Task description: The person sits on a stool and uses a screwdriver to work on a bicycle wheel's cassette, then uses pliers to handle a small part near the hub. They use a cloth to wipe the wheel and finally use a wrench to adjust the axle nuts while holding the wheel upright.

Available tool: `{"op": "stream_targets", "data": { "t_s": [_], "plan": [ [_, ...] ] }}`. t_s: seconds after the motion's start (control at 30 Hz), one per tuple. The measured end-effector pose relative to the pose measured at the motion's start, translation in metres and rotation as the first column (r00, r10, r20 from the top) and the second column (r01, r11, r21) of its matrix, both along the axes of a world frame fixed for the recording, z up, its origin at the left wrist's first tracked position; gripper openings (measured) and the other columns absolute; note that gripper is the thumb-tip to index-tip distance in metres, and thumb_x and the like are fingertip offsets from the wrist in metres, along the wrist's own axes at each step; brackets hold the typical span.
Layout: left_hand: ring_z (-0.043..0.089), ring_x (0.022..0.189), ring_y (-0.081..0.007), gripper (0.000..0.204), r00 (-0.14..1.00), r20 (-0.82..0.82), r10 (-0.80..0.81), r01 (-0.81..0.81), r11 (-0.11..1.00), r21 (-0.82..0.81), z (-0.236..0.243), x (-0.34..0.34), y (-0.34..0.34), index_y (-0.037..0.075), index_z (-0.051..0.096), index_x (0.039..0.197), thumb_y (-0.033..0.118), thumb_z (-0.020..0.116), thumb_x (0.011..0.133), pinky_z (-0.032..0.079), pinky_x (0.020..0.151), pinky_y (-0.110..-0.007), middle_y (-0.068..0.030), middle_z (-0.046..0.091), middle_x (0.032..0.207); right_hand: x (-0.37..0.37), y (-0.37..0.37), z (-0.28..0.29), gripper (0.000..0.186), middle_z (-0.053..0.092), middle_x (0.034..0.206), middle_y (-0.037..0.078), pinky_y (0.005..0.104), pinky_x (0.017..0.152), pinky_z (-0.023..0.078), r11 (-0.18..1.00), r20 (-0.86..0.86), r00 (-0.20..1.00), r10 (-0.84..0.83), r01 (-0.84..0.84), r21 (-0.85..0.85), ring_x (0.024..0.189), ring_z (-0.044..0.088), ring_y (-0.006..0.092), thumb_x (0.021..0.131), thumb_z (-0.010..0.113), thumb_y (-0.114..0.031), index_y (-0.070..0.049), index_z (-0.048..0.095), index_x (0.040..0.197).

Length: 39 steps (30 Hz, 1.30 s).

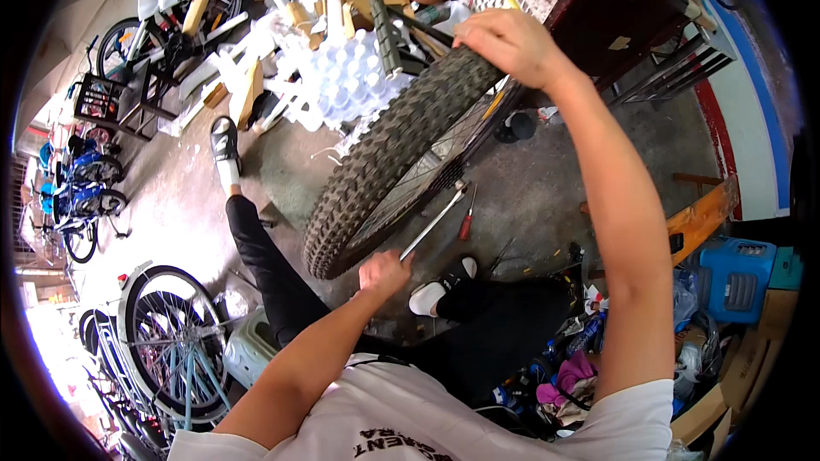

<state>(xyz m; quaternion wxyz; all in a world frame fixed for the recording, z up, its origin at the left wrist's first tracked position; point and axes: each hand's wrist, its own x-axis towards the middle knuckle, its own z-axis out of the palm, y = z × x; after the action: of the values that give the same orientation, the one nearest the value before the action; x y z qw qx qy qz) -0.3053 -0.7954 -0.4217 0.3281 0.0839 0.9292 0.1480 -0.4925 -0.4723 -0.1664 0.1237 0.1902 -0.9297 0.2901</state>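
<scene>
A bicycle wheel with a knobby black tire [384, 149] stands tilted in front of me. My right hand [506, 43] is closed over the far upper end of the tire, its fingers partly hidden. Nearer to me, my left hand [384, 273] is wrapped around the lower end of a long silver wrench [434, 224]. The wrench's far end reaches the area by the wheel's hub and cassette [448, 172]; whether it is seated on the axle I cannot tell. On the floor just right of the wrench lies a screwdriver with a red handle [465, 227].
Bubble wrap [346, 81], cardboard and foam tubes heap up beyond the wheel. A white-tired bicycle wheel [171, 341] stands at left. Tools and cloths litter the floor at right, near a blue plastic case [736, 280]. My outstretched leg [265, 248] lies left of the wheel.
</scene>
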Motion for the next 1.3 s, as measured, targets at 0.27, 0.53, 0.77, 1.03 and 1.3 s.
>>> {"op": "stream_targets", "data": {
  "t_s": [0.27,0.53,0.77,1.03,1.3],
  "plan": [
    [0.07,0.108,-0.0422,0.054,0.964,0.262,0.041,0.002,0.987,-0.163,0.022,-0.01,0.022,0.008,0.077,0.111,0.057,0.057,0.096,0.057,0.093,-0.05,-0.0244,0.073,0.111,0.005,0.012,-0.005,0.059,0.052,0.056,0.012,0.0418,0.059,0.04,0.999,0.008,0.999,-0.043,0.043,0.019,0.058,0.054,0.0312,0.102,0.05,-0.052,-0.004,0.065,0.07],
    [0.073,0.084,-0.041,0.037,0.991,0.094,0.099,-0.084,0.984,-0.157,-0.013,0.021,0.0,0.01,0.077,0.094,0.044,0.063,0.092,0.059,0.077,-0.052,-0.0221,0.073,0.087,0.011,0.002,-0.01,0.047,0.061,0.06,0.011,0.0416,0.056,0.043,0.99,-0.109,0.986,0.125,-0.131,-0.053,0.056,0.059,0.0319,0.101,0.054,-0.04,-0.007,0.07,0.072],
    [0.073,0.088,-0.0427,0.044,1.0,0.0,-0.03,0.03,0.998,-0.049,-0.018,0.023,0.017,0.009,0.077,0.096,0.049,0.061,0.094,0.059,0.08,-0.054,-0.0228,0.074,0.091,0.018,0.022,-0.012,0.036,0.072,0.077,0.012,0.0422,0.065,0.049,0.998,-0.092,0.994,0.057,-0.058,-0.008,0.077,0.069,0.0339,0.096,0.056,-0.037,-0.01,0.078,0.087],
    [0.074,0.087,-0.0427,0.052,0.998,-0.058,-0.004,-0.001,0.995,-0.098,0.007,-0.003,0.021,0.007,0.08,0.093,0.054,0.059,0.096,0.06,0.08,-0.052,-0.0243,0.074,0.09,0.003,0.021,0.0,0.048,0.062,0.068,0.014,0.0384,0.067,0.045,0.999,-0.025,1.0,-0.016,0.017,0.05,0.068,0.063,0.0278,0.103,0.05,-0.042,-0.002,0.075,0.092],
    [0.073,0.082,-0.0416,0.038,0.999,-0.035,0.007,-0.01,0.996,-0.092,-0.031,0.031,-0.002,0.009,0.078,0.09,0.044,0.063,0.091,0.06,0.076,-0.052,-0.0221,0.073,0.084,-0.005,-0.012,-0.001,0.039,0.069,0.082,0.016,0.0445,0.069,0.048,0.93,0.013,0.931,0.365,-0.365,-0.035,0.077,0.064,0.0379,0.099,0.057,-0.038,-0.004,0.071,0.086]
  ]
}}
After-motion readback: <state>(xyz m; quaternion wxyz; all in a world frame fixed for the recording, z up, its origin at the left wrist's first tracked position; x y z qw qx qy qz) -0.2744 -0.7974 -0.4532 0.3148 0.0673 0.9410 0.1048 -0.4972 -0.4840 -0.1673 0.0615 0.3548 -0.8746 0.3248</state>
